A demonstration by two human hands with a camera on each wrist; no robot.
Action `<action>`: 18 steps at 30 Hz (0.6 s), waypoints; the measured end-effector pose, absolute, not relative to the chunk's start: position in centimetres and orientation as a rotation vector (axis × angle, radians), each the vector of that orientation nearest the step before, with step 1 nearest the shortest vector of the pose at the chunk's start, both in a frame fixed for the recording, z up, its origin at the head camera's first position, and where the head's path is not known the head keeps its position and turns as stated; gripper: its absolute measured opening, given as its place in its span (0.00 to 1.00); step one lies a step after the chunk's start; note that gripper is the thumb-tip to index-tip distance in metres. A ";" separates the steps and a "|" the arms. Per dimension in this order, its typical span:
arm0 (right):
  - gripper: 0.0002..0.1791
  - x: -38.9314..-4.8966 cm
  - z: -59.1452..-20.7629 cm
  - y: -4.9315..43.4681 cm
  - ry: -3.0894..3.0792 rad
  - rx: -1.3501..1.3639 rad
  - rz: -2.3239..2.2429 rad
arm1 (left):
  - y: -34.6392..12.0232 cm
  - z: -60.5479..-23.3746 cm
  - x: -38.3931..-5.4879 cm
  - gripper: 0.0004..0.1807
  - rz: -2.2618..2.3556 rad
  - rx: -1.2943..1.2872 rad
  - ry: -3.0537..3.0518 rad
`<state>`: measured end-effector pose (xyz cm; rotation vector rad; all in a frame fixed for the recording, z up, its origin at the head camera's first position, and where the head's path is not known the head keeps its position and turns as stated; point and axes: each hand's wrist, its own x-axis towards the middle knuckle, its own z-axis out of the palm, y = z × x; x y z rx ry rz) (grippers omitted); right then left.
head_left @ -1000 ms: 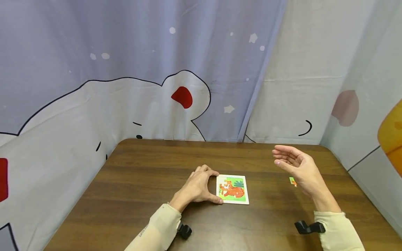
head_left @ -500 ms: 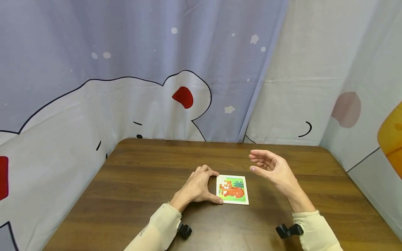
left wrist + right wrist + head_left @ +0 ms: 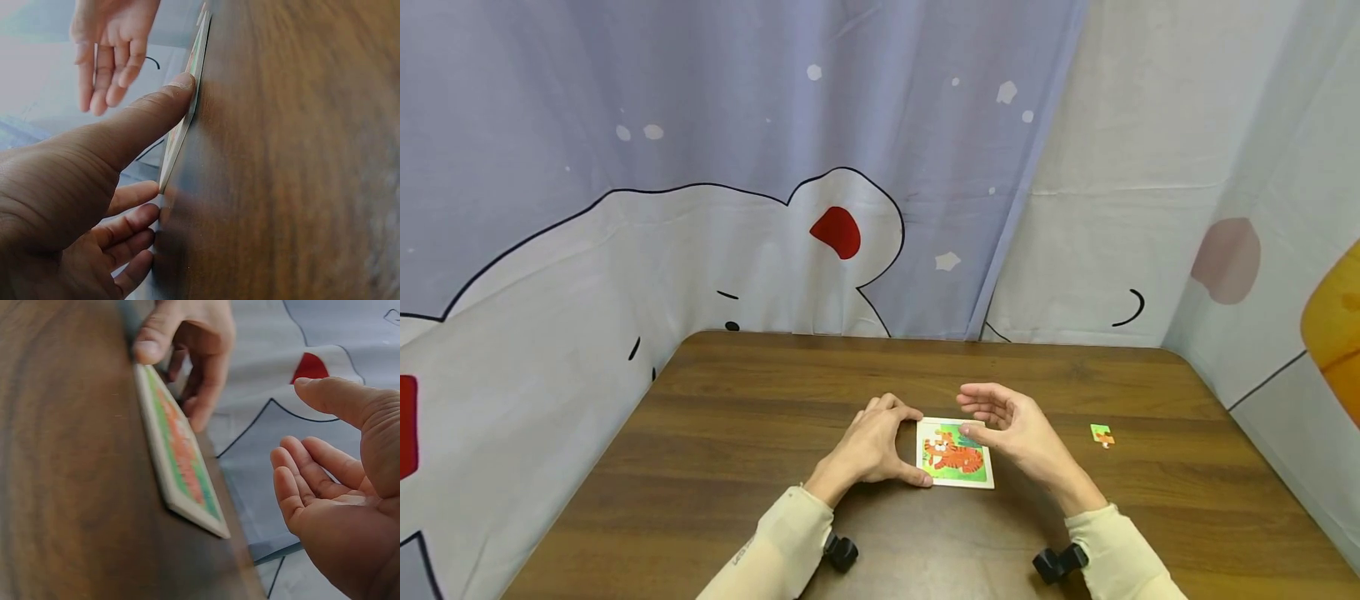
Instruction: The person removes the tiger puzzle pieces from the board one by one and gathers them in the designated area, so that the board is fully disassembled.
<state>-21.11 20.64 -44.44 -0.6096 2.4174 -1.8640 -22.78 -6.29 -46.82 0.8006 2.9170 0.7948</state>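
Note:
A small square tiger jigsaw puzzle (image 3: 953, 467) in a white frame lies flat on the table; its far left corner looks pale. My left hand (image 3: 867, 450) grips the puzzle's left side, thumb on the near edge and a fingertip at the far corner. Over the puzzle's far right part hovers my right hand (image 3: 1011, 425), fingers loosely bent and thumb apart. In the right wrist view nothing shows between the right hand's (image 3: 337, 475) fingers and thumb. To the right, a loose green and orange puzzle piece (image 3: 1102, 435) lies on the wood.
The brown wooden table (image 3: 737, 400) has a rounded far edge. Printed curtains (image 3: 760, 250) hang behind it and along both sides. A black wrist camera (image 3: 841, 552) sits under the left forearm and another black camera (image 3: 1060, 562) under the right.
My right hand has moved left and lower, from near the loose piece to above the puzzle, uncovering that piece. The left hand and the puzzle stay in place.

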 end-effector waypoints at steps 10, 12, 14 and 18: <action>0.33 -21.2 -46.5 19.5 2.353 -0.592 -1.781 | -6.4 -46.8 -22.7 0.55 0.807 0.803 2.917; 0.33 -21.2 -46.9 19.4 2.357 -0.589 -1.756 | -6.4 -46.8 -22.7 0.55 0.808 0.809 2.919; 0.32 -21.2 -47.2 19.3 2.366 -0.593 -1.736 | -6.4 -46.8 -22.7 0.55 0.809 0.816 2.921; 0.31 -21.2 -47.6 19.3 2.390 -0.598 -1.710 | -6.5 -46.8 -22.7 0.55 0.803 0.824 2.926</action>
